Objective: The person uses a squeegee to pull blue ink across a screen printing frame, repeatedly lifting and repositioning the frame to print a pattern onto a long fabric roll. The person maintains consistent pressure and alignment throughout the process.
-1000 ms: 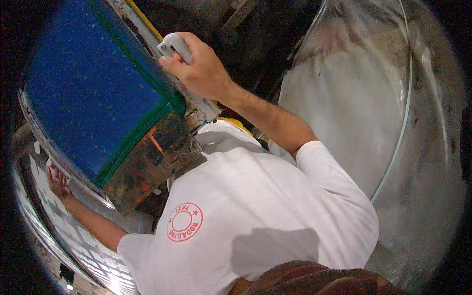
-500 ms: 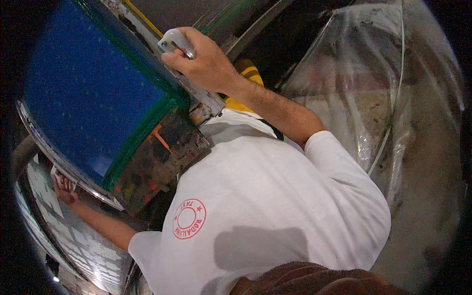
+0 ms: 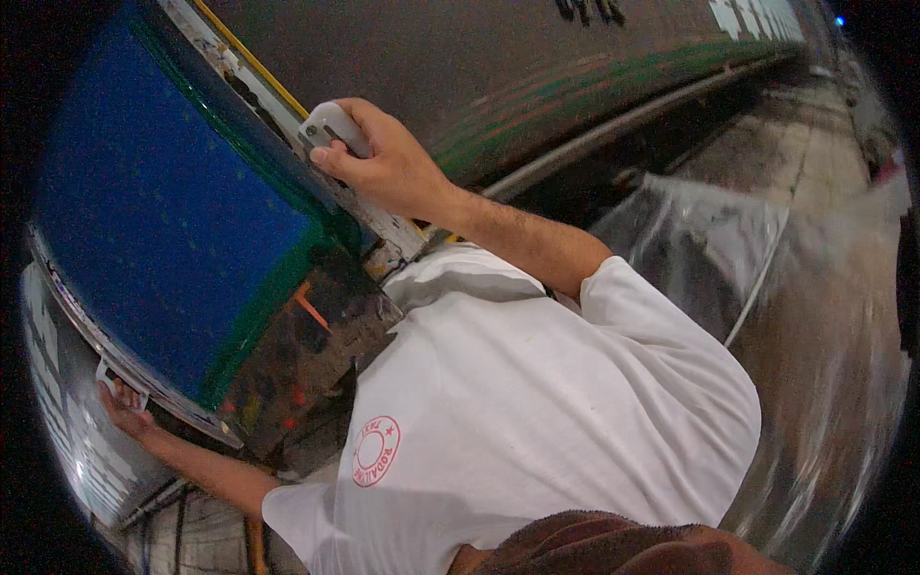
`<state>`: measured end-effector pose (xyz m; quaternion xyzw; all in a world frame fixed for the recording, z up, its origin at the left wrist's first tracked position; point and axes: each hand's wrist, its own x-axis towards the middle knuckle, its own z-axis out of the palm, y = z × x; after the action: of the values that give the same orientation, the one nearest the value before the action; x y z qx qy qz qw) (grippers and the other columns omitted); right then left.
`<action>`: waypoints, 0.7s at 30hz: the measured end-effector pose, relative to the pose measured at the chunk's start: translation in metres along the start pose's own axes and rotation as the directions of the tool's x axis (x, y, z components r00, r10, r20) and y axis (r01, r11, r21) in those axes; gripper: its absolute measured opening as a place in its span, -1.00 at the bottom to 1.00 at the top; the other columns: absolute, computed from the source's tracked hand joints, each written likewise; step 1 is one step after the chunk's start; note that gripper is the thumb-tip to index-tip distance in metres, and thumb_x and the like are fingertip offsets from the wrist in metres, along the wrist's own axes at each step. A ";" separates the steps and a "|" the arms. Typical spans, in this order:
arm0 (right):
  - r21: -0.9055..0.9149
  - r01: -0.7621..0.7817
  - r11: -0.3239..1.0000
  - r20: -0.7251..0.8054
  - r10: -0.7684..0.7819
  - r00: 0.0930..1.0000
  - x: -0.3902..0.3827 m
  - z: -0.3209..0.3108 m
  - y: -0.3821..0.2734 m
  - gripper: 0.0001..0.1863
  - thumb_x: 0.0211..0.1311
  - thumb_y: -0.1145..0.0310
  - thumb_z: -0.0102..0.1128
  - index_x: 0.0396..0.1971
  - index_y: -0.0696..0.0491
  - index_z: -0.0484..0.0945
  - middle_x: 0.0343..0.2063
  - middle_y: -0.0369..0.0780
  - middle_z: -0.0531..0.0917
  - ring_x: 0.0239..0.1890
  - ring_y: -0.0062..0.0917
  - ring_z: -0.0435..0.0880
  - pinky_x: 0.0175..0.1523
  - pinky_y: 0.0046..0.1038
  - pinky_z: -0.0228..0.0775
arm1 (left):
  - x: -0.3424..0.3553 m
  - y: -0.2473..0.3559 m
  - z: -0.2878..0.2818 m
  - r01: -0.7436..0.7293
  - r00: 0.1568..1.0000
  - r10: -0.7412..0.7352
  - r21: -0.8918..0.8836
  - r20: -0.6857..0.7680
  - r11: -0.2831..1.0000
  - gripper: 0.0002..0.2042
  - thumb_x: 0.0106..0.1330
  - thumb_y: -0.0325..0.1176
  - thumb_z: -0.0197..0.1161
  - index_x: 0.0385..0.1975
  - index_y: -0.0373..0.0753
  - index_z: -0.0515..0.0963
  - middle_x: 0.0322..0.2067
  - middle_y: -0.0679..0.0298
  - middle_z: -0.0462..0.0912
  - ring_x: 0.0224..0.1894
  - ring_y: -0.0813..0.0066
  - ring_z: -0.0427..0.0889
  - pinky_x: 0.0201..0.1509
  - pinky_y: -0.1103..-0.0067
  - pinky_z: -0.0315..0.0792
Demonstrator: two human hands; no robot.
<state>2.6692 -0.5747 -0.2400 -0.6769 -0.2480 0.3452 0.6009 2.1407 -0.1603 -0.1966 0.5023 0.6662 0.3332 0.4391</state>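
A large screen-printing frame with a blue mesh, dark green edging and paint-stained rails fills the left side. My right hand is closed round a rounded pale grey handle on the frame's upper right rail. Down at the lower left, my left hand has its fingers wrapped round a white bracket-like handle on the opposite rail. The frame's near end is dark and blotched, with orange and red paint marks, and lies close against my white shirt.
A long dark printing table with greenish streaks runs off to the upper right, its pale edge rail alongside. Clear plastic sheeting hangs at the right. A grey surface with white patches lies beyond my left hand.
The view has swung, bringing more of the dark table and the walkway into sight at the upper right. Both hands keep hold of the frame's handles; the plastic sheeting sits lower.
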 end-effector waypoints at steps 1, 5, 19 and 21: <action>0.010 0.008 1.000 0.022 -0.009 1.000 0.023 -0.018 0.002 -0.46 0.22 0.20 0.40 0.12 0.13 0.48 -0.38 -0.23 0.63 -0.33 -0.55 0.61 -0.17 -0.40 0.53 | -0.016 0.018 0.019 -0.032 0.999 0.033 0.049 -0.011 0.998 -0.47 0.43 0.10 0.20 -0.03 -0.37 0.54 -0.39 0.26 0.59 -0.62 0.68 0.31 -0.49 0.67 0.25; -0.019 -0.055 0.998 0.156 0.058 0.986 0.079 -0.065 0.000 -0.45 0.33 0.16 0.31 0.19 0.18 0.43 -0.26 -0.25 0.59 -0.23 -0.65 0.56 -0.07 -0.47 0.50 | -0.068 0.059 0.079 0.013 0.979 -0.009 0.014 -0.206 1.000 -0.57 0.40 0.10 0.24 -0.36 -0.22 0.55 -0.61 0.43 0.40 -0.69 0.69 0.26 -0.67 0.71 0.13; 0.017 -0.069 0.997 0.062 0.068 0.996 0.086 -0.074 0.003 -0.46 0.24 0.17 0.34 0.12 0.17 0.48 -0.36 -0.17 0.65 -0.33 -0.49 0.63 -0.15 -0.36 0.52 | -0.051 0.057 0.115 -0.075 0.995 0.074 -0.002 0.068 0.997 -0.68 0.48 -0.07 0.23 -0.05 -0.19 0.46 -0.43 0.42 0.45 -0.66 0.76 0.24 -0.65 0.71 0.10; -0.002 -0.036 0.999 0.033 0.036 0.999 0.076 -0.070 -0.002 -0.46 0.24 0.18 0.34 0.12 0.17 0.48 -0.34 -0.16 0.65 -0.31 -0.50 0.63 -0.13 -0.36 0.52 | -0.041 0.055 0.116 -0.008 0.991 0.012 -0.034 0.136 0.999 -0.66 0.47 -0.06 0.24 -0.02 -0.19 0.47 -0.43 0.42 0.45 -0.66 0.76 0.23 -0.64 0.71 0.10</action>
<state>2.7712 -0.5626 -0.2481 -0.6760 -0.2458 0.3669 0.5899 2.2724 -0.1847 -0.1829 0.5199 0.6264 0.3113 0.4903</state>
